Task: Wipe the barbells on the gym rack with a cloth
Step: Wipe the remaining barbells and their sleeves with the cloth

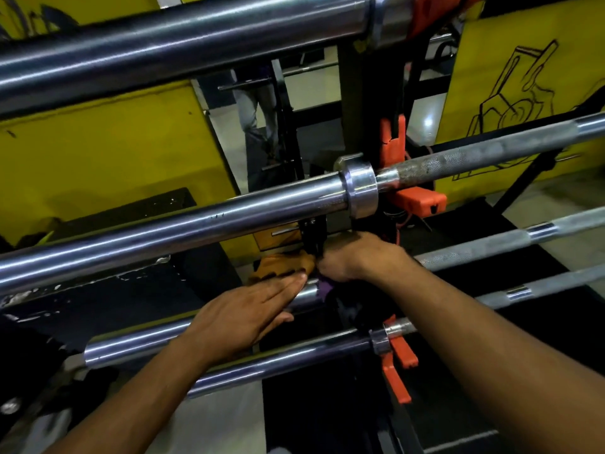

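- A yellow wall panel (108, 152) fills the far left, behind the black rack upright (355, 103).
- Left of the upright, the chrome sleeve (170, 231) of the middle barbell runs to its collar (359, 188) at the upright.
- Below that sleeve, the left hand (248, 319) lies flat on a lower barbell sleeve (137, 344), fingers straight and together, its grip spread and clasping nothing.
- Just beyond those fingertips, an orange cloth (283, 263) sits bunched at the foot of the upright, with a scrap of purple (324, 288) beside it.
- Right of the cloth, the right hand (353, 257) curls at the cloth's edge; whether its grip clamps the cloth I cannot tell.
- Orange hooks (397, 365) hold the bars at the upright.
- Right of the upright, knurled shafts (484, 155) extend outward.
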Demonstrator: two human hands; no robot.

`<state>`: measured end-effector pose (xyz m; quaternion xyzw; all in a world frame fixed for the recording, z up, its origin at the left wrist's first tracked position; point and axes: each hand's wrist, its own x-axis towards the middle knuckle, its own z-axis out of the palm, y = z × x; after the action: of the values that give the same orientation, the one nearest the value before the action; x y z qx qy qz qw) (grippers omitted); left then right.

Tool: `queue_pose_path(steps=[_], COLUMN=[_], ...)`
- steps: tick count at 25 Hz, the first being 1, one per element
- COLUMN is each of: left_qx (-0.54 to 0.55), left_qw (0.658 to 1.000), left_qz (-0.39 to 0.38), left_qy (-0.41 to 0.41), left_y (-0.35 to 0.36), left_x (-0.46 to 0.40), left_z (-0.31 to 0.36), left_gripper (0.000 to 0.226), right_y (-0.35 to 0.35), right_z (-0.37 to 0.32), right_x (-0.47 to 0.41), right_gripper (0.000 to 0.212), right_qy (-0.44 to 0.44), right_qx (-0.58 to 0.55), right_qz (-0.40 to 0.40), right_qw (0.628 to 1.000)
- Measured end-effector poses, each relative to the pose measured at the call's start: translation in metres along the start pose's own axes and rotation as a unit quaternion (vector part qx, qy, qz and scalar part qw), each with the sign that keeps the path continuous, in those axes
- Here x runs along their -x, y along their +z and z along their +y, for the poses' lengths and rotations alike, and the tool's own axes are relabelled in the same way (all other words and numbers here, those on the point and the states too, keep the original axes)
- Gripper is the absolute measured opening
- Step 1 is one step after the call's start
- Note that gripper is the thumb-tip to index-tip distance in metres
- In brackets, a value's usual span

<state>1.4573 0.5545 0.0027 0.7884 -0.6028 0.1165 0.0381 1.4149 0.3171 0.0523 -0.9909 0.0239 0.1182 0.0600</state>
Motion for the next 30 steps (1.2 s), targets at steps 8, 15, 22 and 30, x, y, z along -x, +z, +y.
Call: queue_pose_path(steps=[8, 15, 22, 30], left_qx=[0.022, 0.043, 0.041, 0.06], left_qw=[1.0, 0.999, 0.996, 0.993], left_qz=[-0.002, -0.018, -0.078, -0.099], left_qy=[0.003, 0.002, 0.019, 0.002], left_y=[0.002, -0.002, -0.003, -0.003], left_x=[0.001, -0.002, -0.004, -0.006], left_z=[-0.004, -0.003, -0.01, -0.009], left_gripper=[0.06, 0.061, 0.066, 0.065], right_y=[0.099, 0.147, 0.139, 0.119], right_z=[-0.002, -0.012, -0.053, -0.05], right_x=[0.103, 0.152, 0.093, 0.044], right_gripper=[0.065, 0.048, 0.025, 0.041], right_qy=[0.045, 0.148, 0.189, 0.277], right_qx=[-0.163, -0.592, -0.917, -0.907], right_qz=[0.341, 0.312, 0.254, 0.282], right_qw=[0.925, 0.728, 0.242, 0.144])
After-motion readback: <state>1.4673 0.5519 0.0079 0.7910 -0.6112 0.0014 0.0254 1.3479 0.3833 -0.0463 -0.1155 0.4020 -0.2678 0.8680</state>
